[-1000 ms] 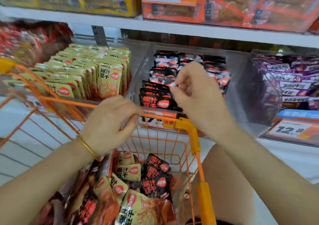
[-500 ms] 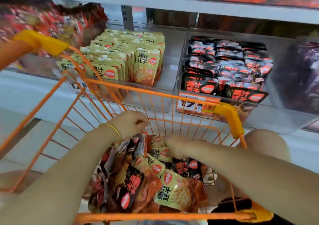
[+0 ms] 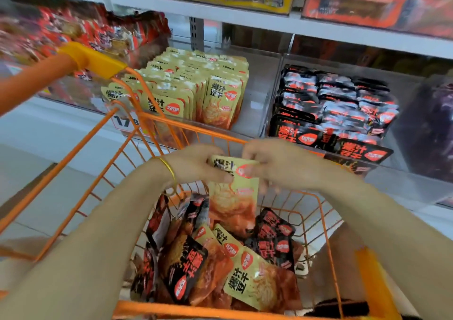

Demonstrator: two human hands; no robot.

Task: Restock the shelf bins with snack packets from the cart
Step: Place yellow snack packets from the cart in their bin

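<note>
A yellow snack packet (image 3: 234,192) hangs upright above the orange wire cart (image 3: 186,126). My left hand (image 3: 196,165) pinches its top left corner and my right hand (image 3: 274,165) pinches its top right. Below them the cart holds several loose packets, yellow (image 3: 252,283) and black (image 3: 186,270). On the shelf behind, a clear bin with rows of yellow packets (image 3: 196,86) stands left of a clear bin with black packets (image 3: 338,108).
A bin of red packets (image 3: 73,35) sits at the far left and a bin of purple packets (image 3: 436,128) at the far right. The upper shelf carries yellow and orange boxes. The cart's yellow-capped handle (image 3: 90,59) rises at the left.
Both hands came up out of the cart's pile holding one yellow packet between them. The view shifted slightly.
</note>
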